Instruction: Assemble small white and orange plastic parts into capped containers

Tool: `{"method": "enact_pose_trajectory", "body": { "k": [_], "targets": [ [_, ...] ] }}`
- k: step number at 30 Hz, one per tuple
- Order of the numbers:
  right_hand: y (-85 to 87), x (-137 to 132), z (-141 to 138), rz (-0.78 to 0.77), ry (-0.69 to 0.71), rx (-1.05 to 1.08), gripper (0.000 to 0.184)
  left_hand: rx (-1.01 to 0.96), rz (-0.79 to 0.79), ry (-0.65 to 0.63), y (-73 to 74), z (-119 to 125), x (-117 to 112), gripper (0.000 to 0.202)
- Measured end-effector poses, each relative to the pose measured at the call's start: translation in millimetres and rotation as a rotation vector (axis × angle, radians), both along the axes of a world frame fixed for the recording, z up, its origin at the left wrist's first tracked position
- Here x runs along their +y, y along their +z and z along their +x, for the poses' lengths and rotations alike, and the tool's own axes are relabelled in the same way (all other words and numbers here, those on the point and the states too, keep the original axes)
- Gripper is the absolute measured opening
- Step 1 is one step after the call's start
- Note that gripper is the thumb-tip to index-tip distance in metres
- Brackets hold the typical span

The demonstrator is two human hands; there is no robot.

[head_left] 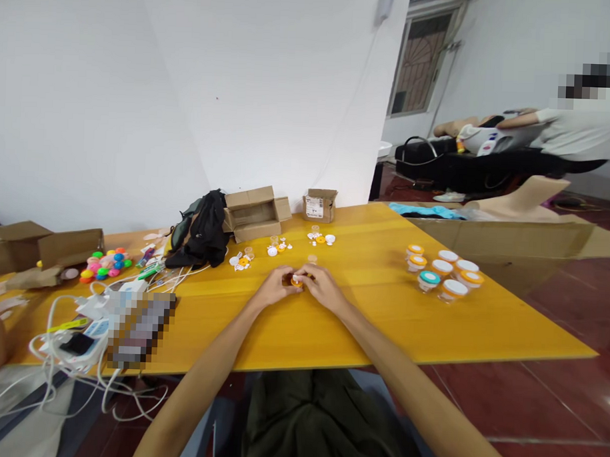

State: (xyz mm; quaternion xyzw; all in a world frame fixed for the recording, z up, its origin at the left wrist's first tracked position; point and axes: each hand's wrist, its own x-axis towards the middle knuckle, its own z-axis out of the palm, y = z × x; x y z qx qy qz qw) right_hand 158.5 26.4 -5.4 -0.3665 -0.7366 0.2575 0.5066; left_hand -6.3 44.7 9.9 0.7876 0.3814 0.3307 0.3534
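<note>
Above the yellow table, my left hand (273,287) is closed around a small orange screw ring (296,283) with a white piece in its middle. From the other side my right hand (323,288) pinches that white piece, its fingertips covering part of it. A clear plastic cup (312,259) stands just beyond my fingers. Small piles of loose parts lie farther off: white pieces with an orange ring (243,261), a white disc (272,251) beside a clear cup, and another white disc (330,239).
Several lidded jars (442,266) stand to the right. Along the back are an open cardboard box (255,217), a smaller box (320,206) and a black bag (205,232). Cables, a power strip (88,341), a phone (144,329) and coloured balls (103,265) lie left. Another person sits far right.
</note>
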Motion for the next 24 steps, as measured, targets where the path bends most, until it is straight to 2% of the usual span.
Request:
{"method": "enact_pose_trajectory", "body": {
  "k": [16, 24],
  "targets": [
    [-4.4, 0.2, 0.8, 0.093, -0.055, -0.061, 0.015, 0.002, 0.010, -0.012, -1.0, 0.5, 0.5, 0.026],
    [-6.3, 1.0, -0.1, 0.027, -0.050, -0.024, 0.012, -0.051, -0.015, -0.008, -2.3, 0.7, 2.3, 0.022]
  ]
}}
